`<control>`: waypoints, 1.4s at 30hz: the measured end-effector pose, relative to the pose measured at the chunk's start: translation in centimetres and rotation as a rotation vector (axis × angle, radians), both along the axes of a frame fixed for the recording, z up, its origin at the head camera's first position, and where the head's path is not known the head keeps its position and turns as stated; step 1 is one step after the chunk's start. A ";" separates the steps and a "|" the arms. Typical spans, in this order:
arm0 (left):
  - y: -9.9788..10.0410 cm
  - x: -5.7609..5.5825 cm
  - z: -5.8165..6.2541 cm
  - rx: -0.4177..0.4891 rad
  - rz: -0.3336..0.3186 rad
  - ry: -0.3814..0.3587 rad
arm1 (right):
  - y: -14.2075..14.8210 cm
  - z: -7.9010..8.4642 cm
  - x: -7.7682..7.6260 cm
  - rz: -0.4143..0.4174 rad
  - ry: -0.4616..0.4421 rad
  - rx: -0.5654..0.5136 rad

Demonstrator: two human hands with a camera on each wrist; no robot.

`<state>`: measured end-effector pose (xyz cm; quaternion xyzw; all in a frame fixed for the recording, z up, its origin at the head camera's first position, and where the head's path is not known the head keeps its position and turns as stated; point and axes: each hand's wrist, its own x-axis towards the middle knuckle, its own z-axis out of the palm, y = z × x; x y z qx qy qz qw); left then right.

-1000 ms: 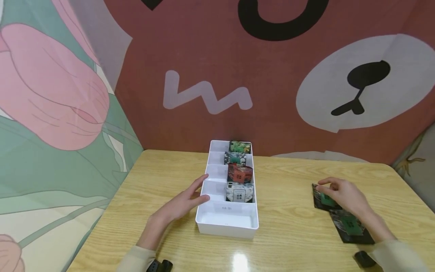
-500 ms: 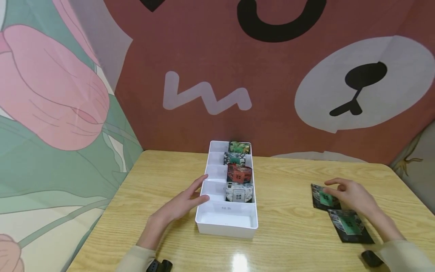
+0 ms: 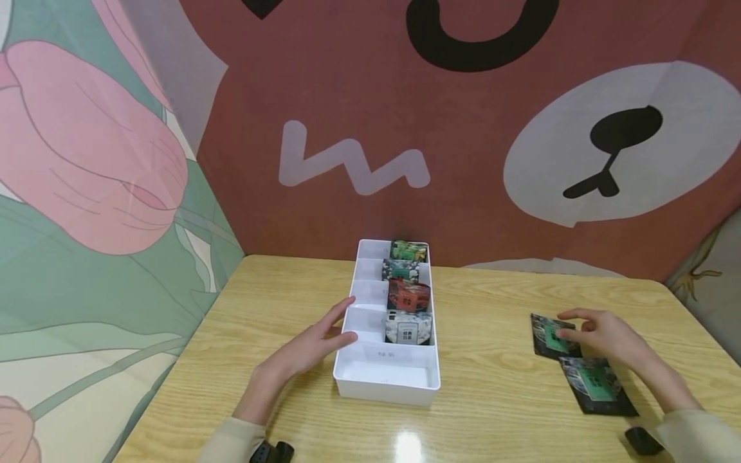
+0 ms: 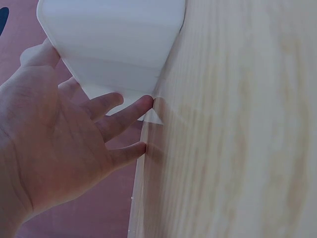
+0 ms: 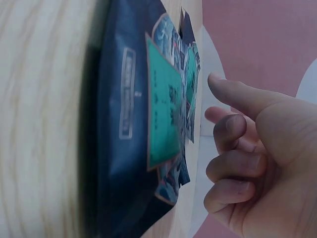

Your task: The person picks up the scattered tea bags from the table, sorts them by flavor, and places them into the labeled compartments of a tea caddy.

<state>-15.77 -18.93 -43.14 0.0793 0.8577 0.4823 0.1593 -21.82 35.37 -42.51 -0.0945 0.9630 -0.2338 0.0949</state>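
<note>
A long white divided box [image 3: 384, 393] stands on the table, bearing small printed packets in its far compartments; the nearest compartment holds none. My left hand [image 3: 303, 352] rests against its left side, thumb and index fingertip at the rim. In the left wrist view, straight fingers [image 4: 130, 118] touch near the box's lower edge. To the right lie two black packets with green labels, a farther one [image 3: 544, 346] and a nearer one [image 3: 619, 404]. My right hand [image 3: 610, 337] hovers over the farther packet, gripping nothing. In the right wrist view its thumb [image 5: 235, 94] is extended and the other fingers curl loosely.
In the box are a white-labelled packet [image 3: 408, 329], a red one [image 3: 408, 296], a dark one with a green label [image 3: 399, 270] and a green one [image 3: 409, 251]. A patterned cloth wall [image 3: 347, 212] rises behind the wooden table [image 3: 492, 399].
My right hand has drawn slightly right across the farther black packet, uncovering more of its green label. The left hand and the box have stayed put.
</note>
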 end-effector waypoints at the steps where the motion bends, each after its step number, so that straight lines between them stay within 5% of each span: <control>1: 0.0 0.0 0.0 0.000 0.000 0.000 | 0.2 -0.1 -0.1 0.008 -0.009 0.002; 22: 0.0 0.1 -0.1 -0.003 0.000 0.001 | 1.3 0.1 -1.0 0.004 -0.120 0.051; 36: 0.0 0.1 0.1 -0.018 0.013 -0.013 | 0.9 -0.3 -0.1 0.004 -0.031 0.040; 42: 0.0 0.1 0.2 -0.019 0.009 -0.010 | 0.1 -0.1 0.2 0.008 0.079 0.015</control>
